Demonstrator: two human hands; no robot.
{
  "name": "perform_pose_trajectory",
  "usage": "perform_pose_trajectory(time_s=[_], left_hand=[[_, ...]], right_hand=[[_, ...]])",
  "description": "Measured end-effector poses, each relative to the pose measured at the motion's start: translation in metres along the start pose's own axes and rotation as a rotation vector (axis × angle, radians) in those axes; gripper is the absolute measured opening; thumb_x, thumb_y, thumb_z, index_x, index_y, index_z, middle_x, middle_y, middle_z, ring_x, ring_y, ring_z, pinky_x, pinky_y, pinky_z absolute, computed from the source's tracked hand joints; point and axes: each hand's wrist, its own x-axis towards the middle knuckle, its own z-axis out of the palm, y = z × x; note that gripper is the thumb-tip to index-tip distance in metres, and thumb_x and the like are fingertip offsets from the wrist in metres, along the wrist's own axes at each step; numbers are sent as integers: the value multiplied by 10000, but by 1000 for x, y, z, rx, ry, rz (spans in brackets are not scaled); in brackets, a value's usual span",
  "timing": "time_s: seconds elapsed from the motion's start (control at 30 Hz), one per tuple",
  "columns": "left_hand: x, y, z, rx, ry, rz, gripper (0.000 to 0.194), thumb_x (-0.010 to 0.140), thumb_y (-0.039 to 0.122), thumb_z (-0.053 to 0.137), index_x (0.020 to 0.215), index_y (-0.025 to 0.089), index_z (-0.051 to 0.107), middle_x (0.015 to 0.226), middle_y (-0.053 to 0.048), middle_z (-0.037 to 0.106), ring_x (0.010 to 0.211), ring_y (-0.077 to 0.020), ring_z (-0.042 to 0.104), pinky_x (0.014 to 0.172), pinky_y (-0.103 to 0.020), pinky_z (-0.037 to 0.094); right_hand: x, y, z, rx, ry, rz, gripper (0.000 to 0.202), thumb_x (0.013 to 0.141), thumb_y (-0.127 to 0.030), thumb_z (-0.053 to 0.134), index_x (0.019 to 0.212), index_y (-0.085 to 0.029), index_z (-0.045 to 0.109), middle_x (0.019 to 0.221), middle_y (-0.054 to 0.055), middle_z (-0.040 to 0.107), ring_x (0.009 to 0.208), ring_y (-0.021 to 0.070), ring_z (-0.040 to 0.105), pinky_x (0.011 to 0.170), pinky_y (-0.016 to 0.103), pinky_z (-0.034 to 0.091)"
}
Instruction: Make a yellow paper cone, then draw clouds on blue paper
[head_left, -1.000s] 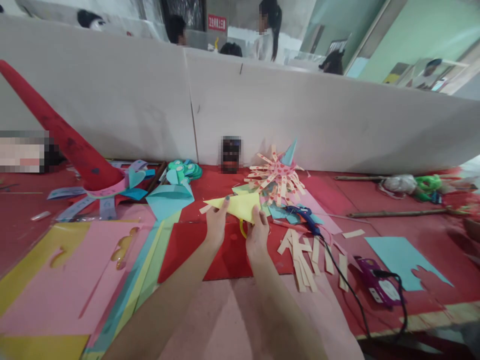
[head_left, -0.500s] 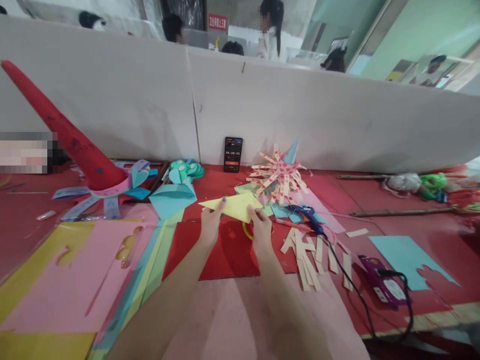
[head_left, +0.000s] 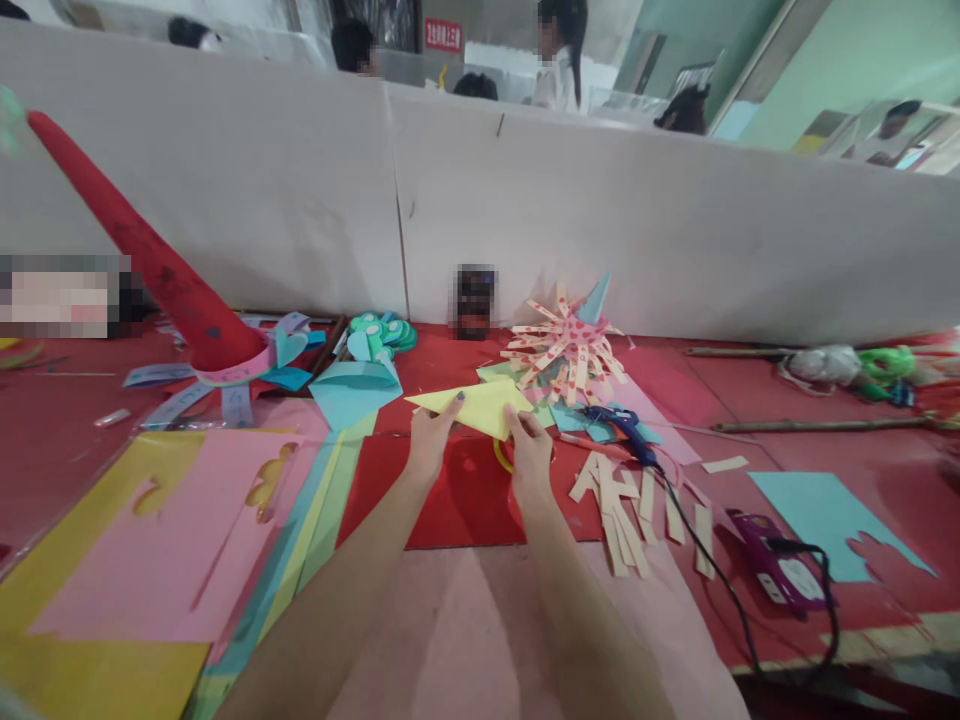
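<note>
A folded piece of yellow paper (head_left: 487, 405), pointed at its left end, is held up between both hands above a red sheet (head_left: 465, 500). My left hand (head_left: 433, 435) pinches its lower left edge, thumb on top. My right hand (head_left: 529, 445) grips the lower right edge, fingers curled and partly hidden behind the paper. Beneath, close by my right hand, part of a yellow ring (head_left: 503, 456) shows. To the right lie a blue glue gun (head_left: 628, 432) on scraps of blue paper and several pale paper strips (head_left: 616, 515).
At left stands a tall red cone (head_left: 187, 300) with paper strips round its base. Coloured sheets (head_left: 142, 560) lie before it. A spiky strip craft (head_left: 568, 345) stands behind my hands. A purple power strip (head_left: 784, 565) with a black cable sits right. A white partition (head_left: 300, 190) closes the back.
The view has shifted slightly, so everything appears a little further right. Both hands keep their hold on the yellow paper, with hardly any other movement.
</note>
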Motion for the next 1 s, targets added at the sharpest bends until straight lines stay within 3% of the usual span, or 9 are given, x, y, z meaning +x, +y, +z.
perform_pose_trajectory(time_s=[0.13, 0.5, 1.0], left_hand=[[-4, -1, 4, -4, -71, -42, 379, 583, 334, 731, 888, 126, 644, 931, -110, 678, 845, -228, 639, 759, -363, 523], [-5, -1, 3, -7, -25, -42, 392, 565, 323, 743, 878, 109, 644, 904, -116, 685, 809, -229, 647, 738, -356, 530], [0, 6, 3, 5, -52, -86, 380, 597, 321, 723, 910, 127, 630, 959, -125, 672, 839, -241, 644, 739, -368, 526]], right_hand=[[-1, 1, 0, 23, 10, -41, 260, 598, -399, 684, 609, -163, 575, 569, -57, 501, 528, 57, 435, 520, 182, 354], [-4, 1, 1, 10, -52, 4, 267, 615, -414, 669, 624, -163, 579, 617, -40, 532, 569, 60, 468, 556, 178, 374], [-7, -7, 3, -43, -82, -14, 297, 619, -411, 657, 543, -171, 500, 502, -72, 394, 487, 60, 346, 496, 198, 300]])
